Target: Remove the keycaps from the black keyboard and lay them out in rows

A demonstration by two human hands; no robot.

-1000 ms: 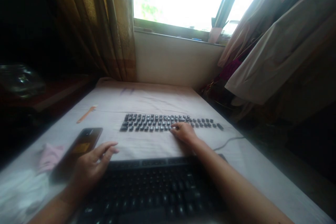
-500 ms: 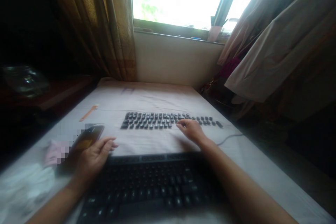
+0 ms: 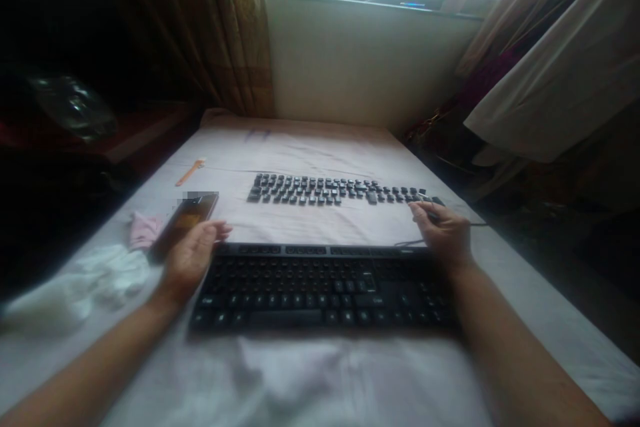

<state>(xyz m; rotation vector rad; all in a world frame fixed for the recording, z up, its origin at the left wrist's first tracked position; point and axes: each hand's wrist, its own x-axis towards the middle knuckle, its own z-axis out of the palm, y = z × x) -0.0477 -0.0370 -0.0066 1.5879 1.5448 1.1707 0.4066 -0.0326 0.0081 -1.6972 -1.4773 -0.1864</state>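
A black keyboard (image 3: 320, 287) lies on the pale sheet, many of its upper keys looking stripped of their caps. Beyond it, loose black keycaps (image 3: 310, 191) are laid out in rows. My right hand (image 3: 445, 230) is over the right end of those rows, thumb and fingers pinched together. Something small and dark shows at its fingers, but I cannot make out what. My left hand (image 3: 193, 255), fingers loosely extended, rests at the keyboard's upper left corner. Beside it lies a dark phone (image 3: 183, 223), partly covered by the hand.
Left of the phone are a pink cloth (image 3: 144, 230) and a crumpled white cloth (image 3: 107, 273). An orange strip-like item (image 3: 190, 172) lies farther back. A cable (image 3: 407, 243) runs behind the keyboard. Clothes (image 3: 555, 100) hang at right, a curtain (image 3: 240, 33) at left.
My right hand has moved right along the keycap rows, from their middle to their right end, uncovering a larger keycap. The view has tilted down. My left hand stays by the phone.
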